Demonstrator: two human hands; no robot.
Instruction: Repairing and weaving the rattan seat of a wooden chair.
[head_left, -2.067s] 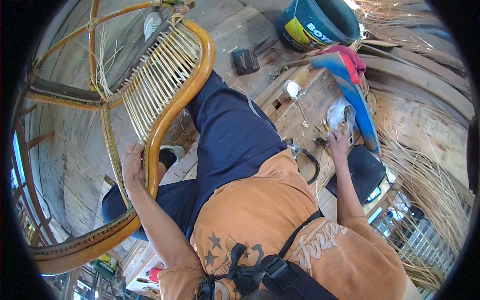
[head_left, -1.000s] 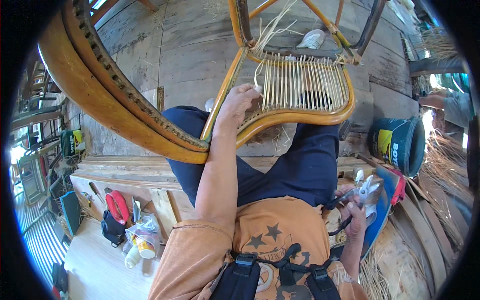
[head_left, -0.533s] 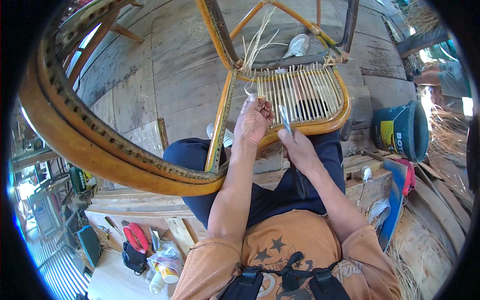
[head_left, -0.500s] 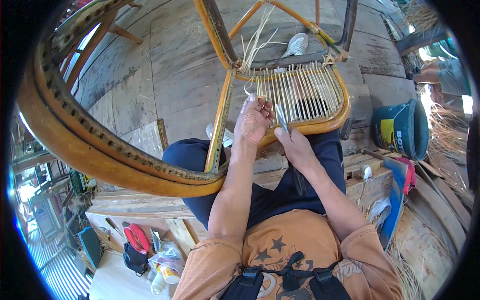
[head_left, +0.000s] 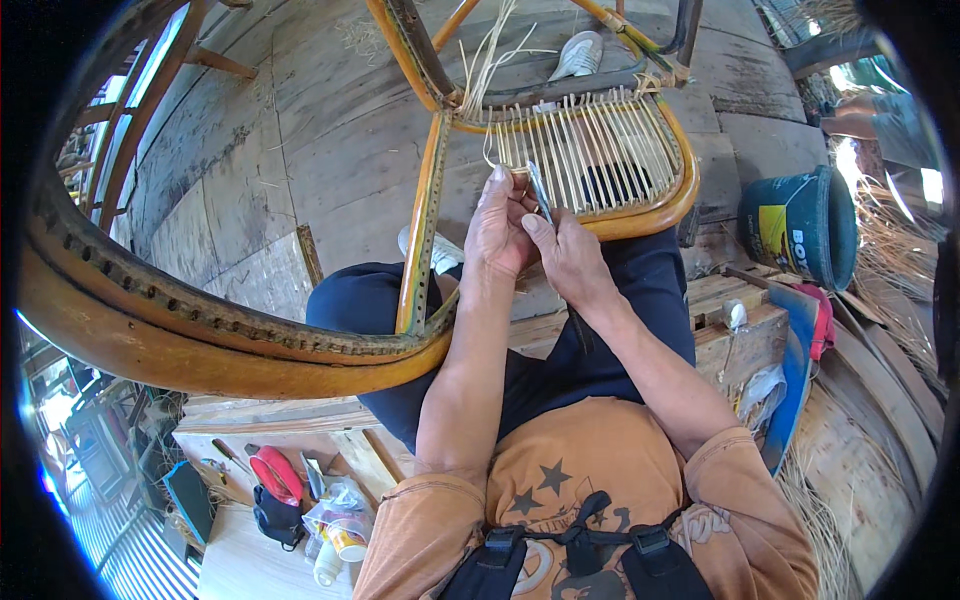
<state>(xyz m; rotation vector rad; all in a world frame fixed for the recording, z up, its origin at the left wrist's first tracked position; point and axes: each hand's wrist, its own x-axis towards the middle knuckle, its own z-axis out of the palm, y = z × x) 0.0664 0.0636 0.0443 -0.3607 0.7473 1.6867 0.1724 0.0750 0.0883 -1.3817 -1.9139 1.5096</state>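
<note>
A rattan chair frame (head_left: pixel 420 240) lies tilted across my lap, with its curved, hole-lined back (head_left: pixel 200 345) sweeping to the left. Pale cane strands (head_left: pixel 585 150) run in parallel across its rounded seat. My left hand (head_left: pixel 500 235) pinches a thin cane strip (head_left: pixel 488 145) at the seat's left part; the strip loops up from my fingertips. In my right hand (head_left: pixel 575 262) is a knife (head_left: pixel 541 190), its blade pointing up and lying against the strip by my left fingers. The knife's dark handle end shows below my right palm, and its exact contact with the strip is hard to see.
Loose cane ends (head_left: pixel 487 65) stick up by the chair joint. A dark green bucket (head_left: pixel 800 228) lies to the right near scattered fibres. Behind the wooden bench (head_left: pixel 290 412) sit a red pouch (head_left: pixel 275 474) and plastic-wrapped items. Someone's leg (head_left: pixel 858 128) shows at far right.
My right hand has moved left toward my left hand, bringing the knife blade up to the cane strip. The chair and floor sit slightly higher and further left in view.
</note>
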